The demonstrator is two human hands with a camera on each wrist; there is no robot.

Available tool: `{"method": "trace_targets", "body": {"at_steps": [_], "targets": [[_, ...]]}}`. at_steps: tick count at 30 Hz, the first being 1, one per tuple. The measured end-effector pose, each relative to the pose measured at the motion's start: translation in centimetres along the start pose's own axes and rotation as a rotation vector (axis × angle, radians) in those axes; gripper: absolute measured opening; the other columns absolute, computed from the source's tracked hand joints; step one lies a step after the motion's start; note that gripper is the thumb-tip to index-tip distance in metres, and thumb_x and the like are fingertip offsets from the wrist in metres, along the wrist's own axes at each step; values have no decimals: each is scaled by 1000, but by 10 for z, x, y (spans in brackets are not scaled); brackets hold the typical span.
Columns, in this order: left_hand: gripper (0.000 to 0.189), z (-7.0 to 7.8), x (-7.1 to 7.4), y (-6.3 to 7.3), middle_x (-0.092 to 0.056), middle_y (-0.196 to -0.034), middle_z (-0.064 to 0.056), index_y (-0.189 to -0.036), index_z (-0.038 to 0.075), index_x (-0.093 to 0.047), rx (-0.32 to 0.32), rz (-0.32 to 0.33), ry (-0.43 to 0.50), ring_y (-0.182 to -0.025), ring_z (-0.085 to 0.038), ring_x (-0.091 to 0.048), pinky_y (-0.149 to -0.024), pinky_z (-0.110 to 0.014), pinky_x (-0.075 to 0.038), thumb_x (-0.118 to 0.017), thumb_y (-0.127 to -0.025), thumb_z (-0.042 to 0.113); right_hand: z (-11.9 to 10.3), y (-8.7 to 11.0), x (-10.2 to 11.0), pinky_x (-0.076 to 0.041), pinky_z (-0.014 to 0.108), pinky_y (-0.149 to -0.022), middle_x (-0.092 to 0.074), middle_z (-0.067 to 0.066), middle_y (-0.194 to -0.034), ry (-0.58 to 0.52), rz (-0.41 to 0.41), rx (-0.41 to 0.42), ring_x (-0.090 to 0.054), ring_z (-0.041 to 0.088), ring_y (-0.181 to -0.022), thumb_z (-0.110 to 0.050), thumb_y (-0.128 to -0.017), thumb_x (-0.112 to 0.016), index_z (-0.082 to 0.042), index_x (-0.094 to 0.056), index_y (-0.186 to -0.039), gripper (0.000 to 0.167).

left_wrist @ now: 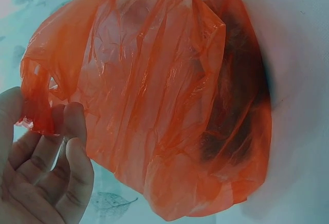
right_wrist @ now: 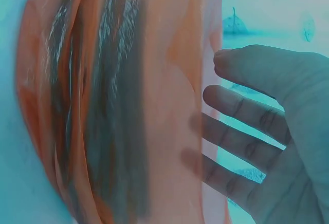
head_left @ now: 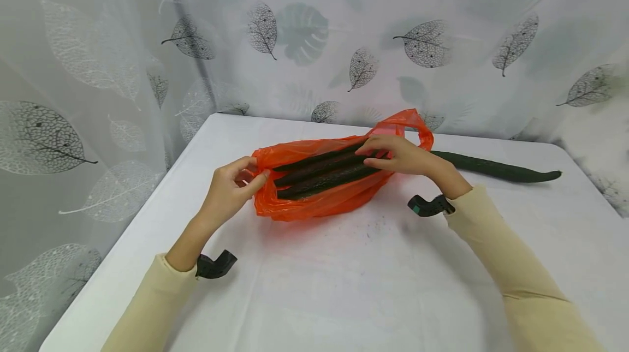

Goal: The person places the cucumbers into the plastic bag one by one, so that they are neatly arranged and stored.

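An orange plastic bag (head_left: 324, 211) lies on its side across the white table. Three long dark green cucumbers (head_left: 321, 183) lie side by side within it, showing through its opening. At the bag's left end my left hand (head_left: 228, 185) pinches the plastic; the left wrist view shows thumb and fingers on a gathered handle (left_wrist: 37, 103). My right hand (head_left: 400, 155) reaches over the bag's right end, its fingers spread and fairly straight in the right wrist view, fingertips right at the plastic. Another cucumber (head_left: 501, 169) lies on the table, right of the bag, partly hidden behind my right hand.
A white cloth covers the table (head_left: 334, 286). Behind it and to the left hangs a pale curtain (head_left: 314, 41) with a leaf print. Black wrist mounts (head_left: 216, 266) stick out from both sleeves, close over the table.
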State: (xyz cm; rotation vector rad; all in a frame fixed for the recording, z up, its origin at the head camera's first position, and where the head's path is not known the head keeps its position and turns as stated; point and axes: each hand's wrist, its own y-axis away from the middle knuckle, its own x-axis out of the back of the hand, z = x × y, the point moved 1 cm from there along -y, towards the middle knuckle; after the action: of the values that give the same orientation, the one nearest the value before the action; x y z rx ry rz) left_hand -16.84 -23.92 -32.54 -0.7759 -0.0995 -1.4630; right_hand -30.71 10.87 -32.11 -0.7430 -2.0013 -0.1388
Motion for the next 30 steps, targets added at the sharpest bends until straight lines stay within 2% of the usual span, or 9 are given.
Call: {"method": "trace_targets", "body": {"at_steps": [6,9,14,16,19,21,23,26,30], "targets": [[14,1,-1,0,-66,-87,-12,-102,2,-67,-1,0,-7,-65,-15,-58,-58,-23,-50,-68,-91,11,2,18,12,-50,46,-85,-63,11,-122,20,48,-28,-58,23,-104,-2,-88,-69,-4,-67,-120,32],[14,1,0,1,-66,-87,-11,-102,2,-67,-3,0,-9,-65,-14,-58,-58,-22,-50,-68,-91,11,4,25,17,-51,38,-82,-64,10,-118,6,92,-17,-58,19,-100,1,-87,-69,-5,-67,-119,32],[13,-2,0,1,-67,-86,-10,-100,2,-67,-10,2,-21,-64,-14,-58,-58,-21,-50,-68,-91,12,8,37,23,-49,24,-76,-65,8,-106,-35,164,66,-56,10,-96,8,-85,-68,-4,-68,-115,33],[13,-4,0,2,-67,-86,-10,-100,3,-67,-10,-1,-23,-65,-15,-59,-58,-21,-50,-68,-91,12,10,42,24,-48,22,-80,-65,7,-105,-34,185,68,-54,4,-105,8,-85,-67,-5,-68,-116,33],[14,-4,-1,2,-67,-86,-10,-101,2,-68,-7,-5,-21,-66,-16,-59,-59,-21,-50,-68,-91,13,15,51,26,-47,20,-81,-65,8,-110,-15,213,57,-52,2,-108,7,-87,-66,-4,-68,-117,32],[15,-4,-1,2,-67,-86,-10,-101,2,-68,-7,-7,-19,-67,-16,-59,-59,-21,-50,-68,-91,13,18,57,27,-47,17,-82,-65,8,-113,-3,229,44,-52,2,-108,8,-86,-66,-4,-68,-116,32],[15,-3,-2,2,-67,-87,-10,-102,2,-68,-7,-7,-19,-67,-16,-60,-59,-21,-50,-68,-91,12,22,63,27,-46,14,-79,-65,11,-114,0,252,39,-56,3,-96,10,-85,-66,-2,-68,-115,33],[14,-3,-2,1,-67,-87,-10,-101,2,-68,-10,-7,-21,-67,-16,-60,-59,-21,-50,-68,-91,12,29,72,27,-46,10,-82,-66,14,-111,5,314,24,-57,-1,-95,14,-82,-67,1,-68,-112,32],[14,-2,-3,0,-67,-87,-10,-101,2,-67,-19,-10,-28,-67,-16,-60,-60,-20,-50,-67,-91,11,37,84,26,-45,8,-85,-67,11,-106,-4,438,-3,-56,-7,-101,19,-81,-65,9,-66,-109,30]]}}
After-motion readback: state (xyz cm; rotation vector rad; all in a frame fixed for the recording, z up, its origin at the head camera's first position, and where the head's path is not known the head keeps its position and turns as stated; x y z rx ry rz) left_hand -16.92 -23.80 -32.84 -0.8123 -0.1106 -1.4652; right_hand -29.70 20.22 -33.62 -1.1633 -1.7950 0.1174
